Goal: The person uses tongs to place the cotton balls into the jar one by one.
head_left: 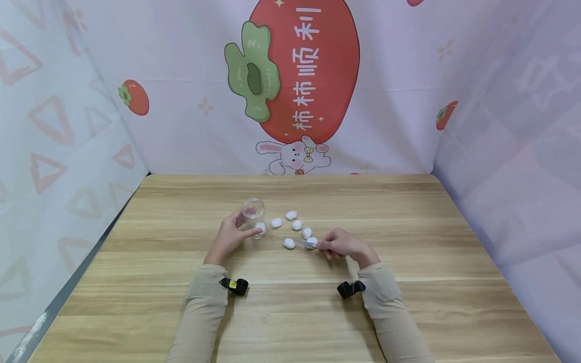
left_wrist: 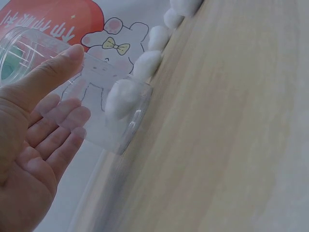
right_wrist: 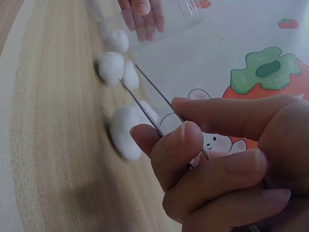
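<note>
A clear jar [head_left: 253,209] stands upright on the table, gripped around its side by my left hand [head_left: 229,238]. One white cotton ball [left_wrist: 121,99] lies inside at the bottom of the jar. My right hand [head_left: 343,245] pinches thin metal tweezers [right_wrist: 155,88] between thumb and fingers. The two tips are apart, with nothing visible held between them, and point left over the loose cotton balls. Nearest the tips in the head view is a cotton ball [head_left: 289,243]; another cotton ball [head_left: 311,240] lies partly behind the tweezers.
Several more cotton balls [head_left: 297,225] are scattered between the jar and my right hand. The wooden table [head_left: 290,312] ends at a printed cloth backdrop [head_left: 181,131], with cloth walls on both sides. Each sleeve carries a black wrist camera [head_left: 351,289].
</note>
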The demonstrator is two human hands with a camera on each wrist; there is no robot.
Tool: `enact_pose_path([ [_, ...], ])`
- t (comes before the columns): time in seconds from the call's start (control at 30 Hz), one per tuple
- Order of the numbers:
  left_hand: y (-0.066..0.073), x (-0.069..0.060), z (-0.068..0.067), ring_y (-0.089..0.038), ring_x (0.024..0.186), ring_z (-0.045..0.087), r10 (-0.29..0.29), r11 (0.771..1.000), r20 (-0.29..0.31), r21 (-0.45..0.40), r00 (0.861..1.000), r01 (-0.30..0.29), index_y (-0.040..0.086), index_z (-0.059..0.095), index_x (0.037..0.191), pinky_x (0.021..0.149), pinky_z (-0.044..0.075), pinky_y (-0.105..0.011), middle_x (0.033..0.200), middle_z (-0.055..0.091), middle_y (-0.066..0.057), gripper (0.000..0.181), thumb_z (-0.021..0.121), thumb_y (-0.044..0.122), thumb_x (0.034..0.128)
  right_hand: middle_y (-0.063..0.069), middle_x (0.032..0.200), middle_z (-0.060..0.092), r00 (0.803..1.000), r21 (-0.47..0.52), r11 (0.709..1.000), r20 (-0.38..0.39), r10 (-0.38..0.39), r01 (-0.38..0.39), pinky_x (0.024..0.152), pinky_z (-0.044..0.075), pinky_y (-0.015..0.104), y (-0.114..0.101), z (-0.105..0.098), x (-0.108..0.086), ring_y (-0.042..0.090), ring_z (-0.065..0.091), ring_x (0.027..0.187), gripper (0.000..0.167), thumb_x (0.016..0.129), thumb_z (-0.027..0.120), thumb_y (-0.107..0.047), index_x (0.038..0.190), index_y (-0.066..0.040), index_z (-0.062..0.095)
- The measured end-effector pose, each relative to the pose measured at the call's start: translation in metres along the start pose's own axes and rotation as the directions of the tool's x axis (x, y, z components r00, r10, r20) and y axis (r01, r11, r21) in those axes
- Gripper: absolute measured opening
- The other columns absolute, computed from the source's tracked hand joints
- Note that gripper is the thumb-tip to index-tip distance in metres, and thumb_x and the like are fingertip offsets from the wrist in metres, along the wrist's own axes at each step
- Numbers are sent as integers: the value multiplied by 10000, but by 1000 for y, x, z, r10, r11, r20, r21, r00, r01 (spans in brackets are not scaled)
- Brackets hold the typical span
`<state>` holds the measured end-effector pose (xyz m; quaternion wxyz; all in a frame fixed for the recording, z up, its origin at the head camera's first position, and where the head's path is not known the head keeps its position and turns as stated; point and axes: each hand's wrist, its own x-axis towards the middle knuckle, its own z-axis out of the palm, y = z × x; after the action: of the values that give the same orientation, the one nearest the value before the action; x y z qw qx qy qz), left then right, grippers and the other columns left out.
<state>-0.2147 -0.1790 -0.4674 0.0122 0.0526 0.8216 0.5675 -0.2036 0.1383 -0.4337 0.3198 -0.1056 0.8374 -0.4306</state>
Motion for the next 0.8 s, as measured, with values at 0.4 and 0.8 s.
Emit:
enact_pose_path([
  [0.4,-1,0,0,-357,1351,486,8,1000,6,-3,1000,-8,8,481,1368,1175,404,-420,1425,509,-231,704,811,137,760,-69,518,515,1000,-31,1000,-4,6,-6,417,264,142,5,5,6,34,361,444,290,955,576,-208,819,27,678],
  [0.8,-1,0,-1,-359,1345,492,13,1000,2,11,1000,-13,9,481,1367,1172,409,-424,1423,514,-225,717,818,153,751,-64,507,502,1000,-18,1000,-15,14,-15,423,264,143,2,11,7,33,358,437,295,954,575,-195,800,39,665],
])
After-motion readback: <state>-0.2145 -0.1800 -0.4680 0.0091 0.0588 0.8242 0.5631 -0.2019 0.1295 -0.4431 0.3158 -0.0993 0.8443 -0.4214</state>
